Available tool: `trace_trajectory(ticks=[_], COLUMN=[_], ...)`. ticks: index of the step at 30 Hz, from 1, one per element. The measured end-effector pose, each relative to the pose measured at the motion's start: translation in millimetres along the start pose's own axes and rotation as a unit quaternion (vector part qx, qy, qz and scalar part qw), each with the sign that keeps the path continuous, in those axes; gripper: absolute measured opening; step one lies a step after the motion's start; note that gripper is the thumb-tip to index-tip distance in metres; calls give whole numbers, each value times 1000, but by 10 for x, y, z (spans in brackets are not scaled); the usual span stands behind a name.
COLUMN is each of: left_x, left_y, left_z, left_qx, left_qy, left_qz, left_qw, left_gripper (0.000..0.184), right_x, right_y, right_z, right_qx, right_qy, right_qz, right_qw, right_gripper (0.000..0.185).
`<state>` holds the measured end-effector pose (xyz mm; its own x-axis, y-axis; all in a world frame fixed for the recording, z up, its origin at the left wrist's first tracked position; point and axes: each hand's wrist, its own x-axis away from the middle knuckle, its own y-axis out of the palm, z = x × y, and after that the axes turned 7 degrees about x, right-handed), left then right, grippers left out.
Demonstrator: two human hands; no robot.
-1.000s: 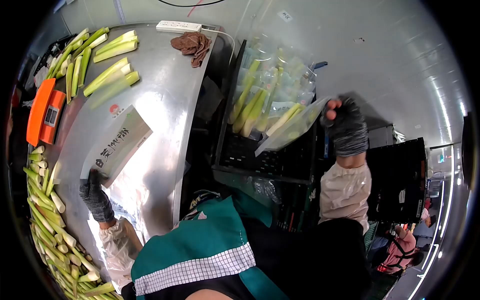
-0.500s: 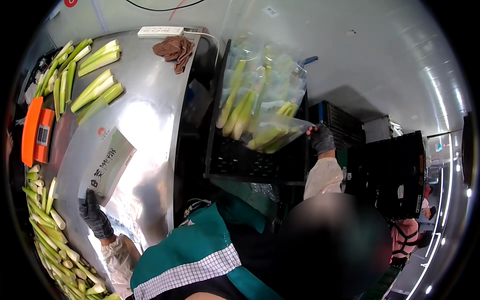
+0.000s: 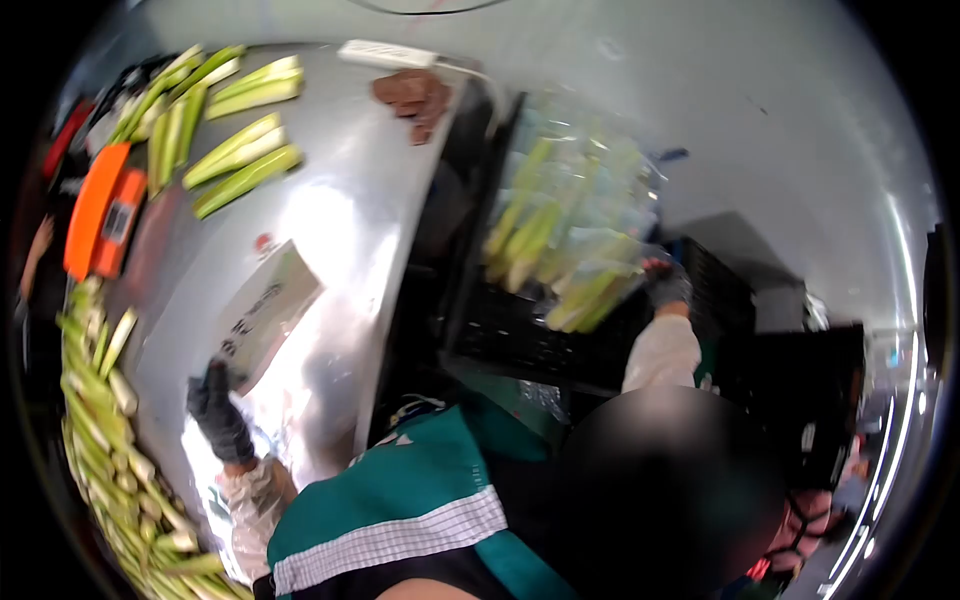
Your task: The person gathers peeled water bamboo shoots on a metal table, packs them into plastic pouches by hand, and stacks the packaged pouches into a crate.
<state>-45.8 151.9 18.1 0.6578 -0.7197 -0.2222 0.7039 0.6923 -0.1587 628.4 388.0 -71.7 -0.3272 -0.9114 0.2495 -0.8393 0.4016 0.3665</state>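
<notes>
My left hand (image 3: 222, 415), in a dark glove, is at the lower edge of a clear printed bag (image 3: 268, 310) on the metal table; the picture is blurred, and its fingers look closed on the bag's edge. My right hand (image 3: 668, 283), also gloved, has its fingertips closed on the right end of a clear bag of pale green stalks (image 3: 590, 298). That bag lies over the front of the black crate (image 3: 540, 345), against other bagged stalks (image 3: 535, 235) inside it.
Loose stalks (image 3: 125, 470) line the table's left edge, with cut bundles (image 3: 240, 160) at the back. An orange scale (image 3: 105, 215), a brown cloth (image 3: 412, 98) and a white power strip (image 3: 388, 54) are on the table (image 3: 345, 150). Black crates (image 3: 800, 390) stand right; a co-worker (image 3: 800, 525) is beyond.
The right hand has come down and forward, laying the bag of stalks in the crate. The view has shifted, and the left hand's bag no longer overlaps the cut stalks.
</notes>
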Motion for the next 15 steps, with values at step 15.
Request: trace_trajectory(ticks=[15], left_x=[193], left_y=[-114], left_z=[783], left_qx=[-43], left_qy=[-26], left_qz=[153], left_qw=[987], left_gripper=[8], right_x=[2453], right_y=[4589], right_z=[-110], right_qx=[320], right_qy=[126], right_qz=[-722], right_qw=[600], right_gripper=[61])
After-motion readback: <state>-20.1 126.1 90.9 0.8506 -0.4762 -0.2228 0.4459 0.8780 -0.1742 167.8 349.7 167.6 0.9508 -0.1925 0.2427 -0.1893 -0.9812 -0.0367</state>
